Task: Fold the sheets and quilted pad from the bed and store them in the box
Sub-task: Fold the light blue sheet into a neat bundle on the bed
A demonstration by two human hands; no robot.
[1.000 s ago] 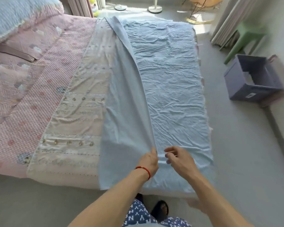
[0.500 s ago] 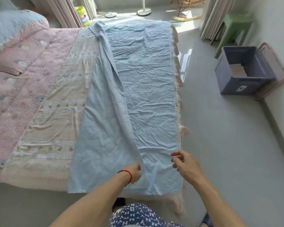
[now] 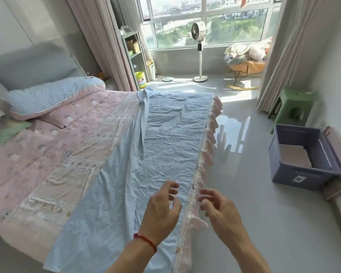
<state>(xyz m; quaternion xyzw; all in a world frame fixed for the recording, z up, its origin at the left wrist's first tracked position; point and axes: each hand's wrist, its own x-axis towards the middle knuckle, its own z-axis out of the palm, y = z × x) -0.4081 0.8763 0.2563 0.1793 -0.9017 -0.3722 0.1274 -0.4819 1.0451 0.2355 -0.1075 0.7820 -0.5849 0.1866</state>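
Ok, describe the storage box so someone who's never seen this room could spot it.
Start at the bed and look across the floor to the right-hand wall. The box sits there, just nearer than a green stool. It is purple, open-topped, with a small white label on its front.

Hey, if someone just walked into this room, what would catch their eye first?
Probably the crumpled blue sheet spread along the near edge of the bed, with both hands, left and right, hovering over its near end. Next, the open purple box on the floor to the right.

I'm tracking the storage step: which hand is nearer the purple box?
Right. The right hand hovers past the bed's frilled edge, on the side of the purple box; the left hand is over the blue sheet, farther away.
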